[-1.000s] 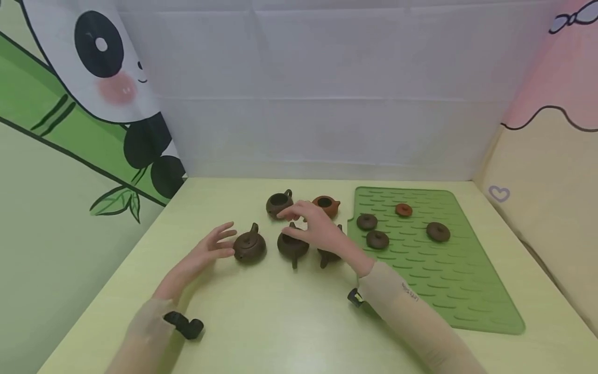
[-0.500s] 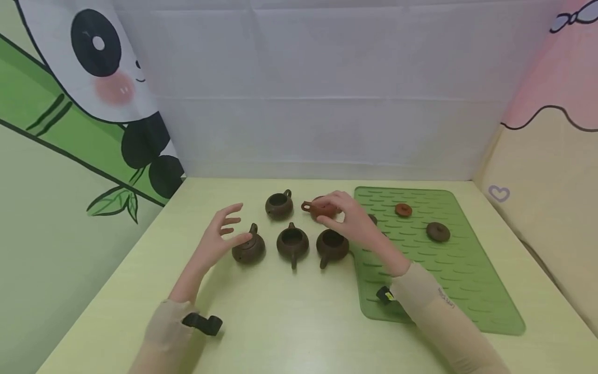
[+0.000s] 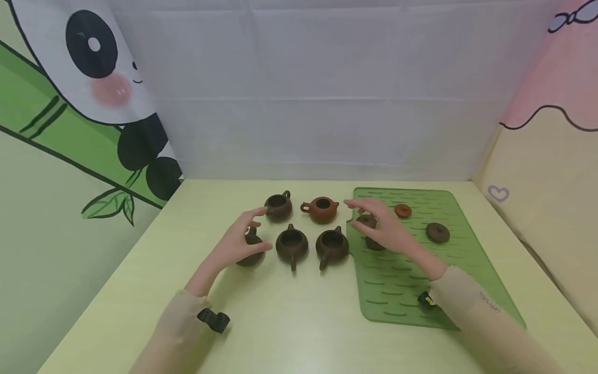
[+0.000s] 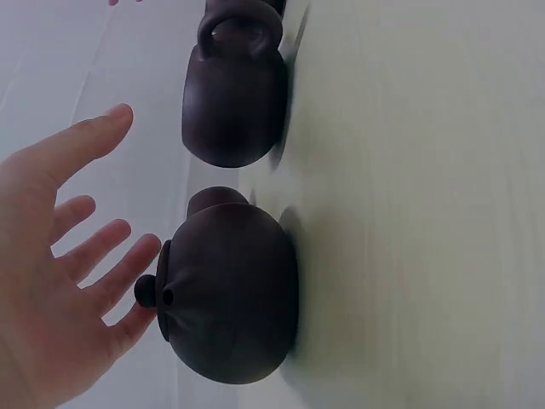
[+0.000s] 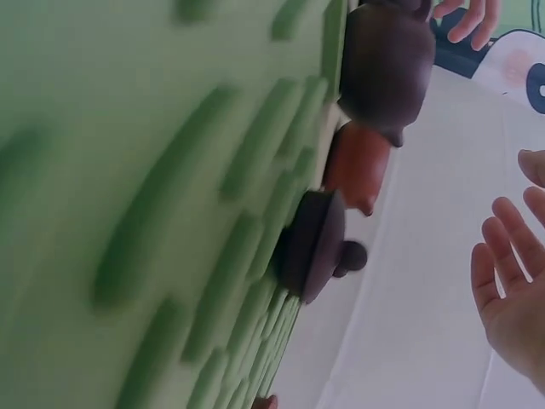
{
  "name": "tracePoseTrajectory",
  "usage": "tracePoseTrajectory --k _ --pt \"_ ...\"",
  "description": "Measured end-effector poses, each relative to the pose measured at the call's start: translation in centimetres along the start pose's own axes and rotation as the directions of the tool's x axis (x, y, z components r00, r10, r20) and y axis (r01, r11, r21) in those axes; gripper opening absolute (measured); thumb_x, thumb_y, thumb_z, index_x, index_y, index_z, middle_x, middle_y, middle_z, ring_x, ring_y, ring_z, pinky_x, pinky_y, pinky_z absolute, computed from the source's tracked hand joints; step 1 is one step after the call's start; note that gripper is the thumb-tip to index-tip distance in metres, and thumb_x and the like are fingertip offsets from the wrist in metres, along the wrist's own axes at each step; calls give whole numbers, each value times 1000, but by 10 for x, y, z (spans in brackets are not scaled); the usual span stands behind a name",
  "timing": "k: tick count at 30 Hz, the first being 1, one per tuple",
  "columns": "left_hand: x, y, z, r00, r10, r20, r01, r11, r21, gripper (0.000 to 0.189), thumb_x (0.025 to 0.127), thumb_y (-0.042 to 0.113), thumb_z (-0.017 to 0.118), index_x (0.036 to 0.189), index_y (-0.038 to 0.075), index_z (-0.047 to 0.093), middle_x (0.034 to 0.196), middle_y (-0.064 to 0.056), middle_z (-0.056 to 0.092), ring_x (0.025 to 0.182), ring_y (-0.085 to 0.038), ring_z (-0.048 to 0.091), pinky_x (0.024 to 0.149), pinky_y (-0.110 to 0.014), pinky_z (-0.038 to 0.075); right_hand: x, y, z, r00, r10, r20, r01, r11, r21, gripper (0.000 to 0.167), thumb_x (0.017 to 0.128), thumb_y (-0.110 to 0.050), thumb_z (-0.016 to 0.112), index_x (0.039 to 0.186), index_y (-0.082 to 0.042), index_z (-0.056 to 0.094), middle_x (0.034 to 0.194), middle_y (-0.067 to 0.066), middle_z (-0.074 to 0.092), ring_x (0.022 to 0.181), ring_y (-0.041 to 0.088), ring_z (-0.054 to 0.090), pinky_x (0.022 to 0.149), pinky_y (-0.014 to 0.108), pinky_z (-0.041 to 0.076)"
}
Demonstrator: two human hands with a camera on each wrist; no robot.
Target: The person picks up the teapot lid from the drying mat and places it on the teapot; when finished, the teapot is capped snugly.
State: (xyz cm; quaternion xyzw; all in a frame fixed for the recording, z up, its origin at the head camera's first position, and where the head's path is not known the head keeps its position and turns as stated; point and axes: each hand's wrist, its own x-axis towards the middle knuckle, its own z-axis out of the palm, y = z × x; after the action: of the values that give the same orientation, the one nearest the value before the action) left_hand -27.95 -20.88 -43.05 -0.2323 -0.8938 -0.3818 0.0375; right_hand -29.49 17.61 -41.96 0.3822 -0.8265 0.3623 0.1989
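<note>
My left hand [image 3: 231, 246] hovers over a dark brown teapot [image 3: 249, 257] with its lid on, fingers spread and partly hiding it. In the left wrist view this lidded teapot [image 4: 234, 294] stands upright, its knob close by my fingers. My right hand [image 3: 388, 227], fingers parted and holding nothing, is above two dark lids [image 3: 376, 244] at the mat's left edge. One dark lid [image 5: 313, 247] shows knob outward in the right wrist view. Two lidless dark teapots [image 3: 291, 244] stand in the front row, with another dark pot [image 3: 279, 206] and a reddish-brown teapot [image 3: 323, 210] behind, also lidless.
A green ridged mat [image 3: 402, 306] covers the table's right side. Farther right on it lie a small red lid [image 3: 403, 210] and a dark lid [image 3: 437, 232]. A pale curtain [image 3: 327, 130] hangs behind the table, with printed cloth at both sides.
My right hand has moved right, from over the middle teapots past the reddish one to above the mat's lids. My left hand has shifted right, from beside the lidded teapot to over it.
</note>
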Motion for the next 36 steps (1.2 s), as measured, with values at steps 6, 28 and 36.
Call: tracePoseTrajectory --k 6,28,36 --pt "7 3 4 996 10 87 -20 993 114 80 82 26 81 150 12 40 152 -12 46 127 -37 56 104 -54 44 -17 9 -10 997 56 49 -51 994 -100 51 88 -9 73 136 -13 59 124 6 65 101 12 55 78 30 49" --pt "22 -5 13 983 3 183 -66 939 337 67 79 34 82 138 17 56 123 -4 70 111 -25 65 92 -50 31 -39 35 -34 935 242 260 -181 954 -239 42 90 -13 70 130 -4 63 126 15 65 117 34 58 95 53 47" --pt "25 -8 16 983 18 183 -82 935 345 53 79 32 82 127 20 64 116 1 73 107 -22 66 88 -46 31 -38 41 -36 906 288 310 -206 940 -271 31 89 -13 72 120 -8 69 116 12 67 102 28 61 79 41 48"
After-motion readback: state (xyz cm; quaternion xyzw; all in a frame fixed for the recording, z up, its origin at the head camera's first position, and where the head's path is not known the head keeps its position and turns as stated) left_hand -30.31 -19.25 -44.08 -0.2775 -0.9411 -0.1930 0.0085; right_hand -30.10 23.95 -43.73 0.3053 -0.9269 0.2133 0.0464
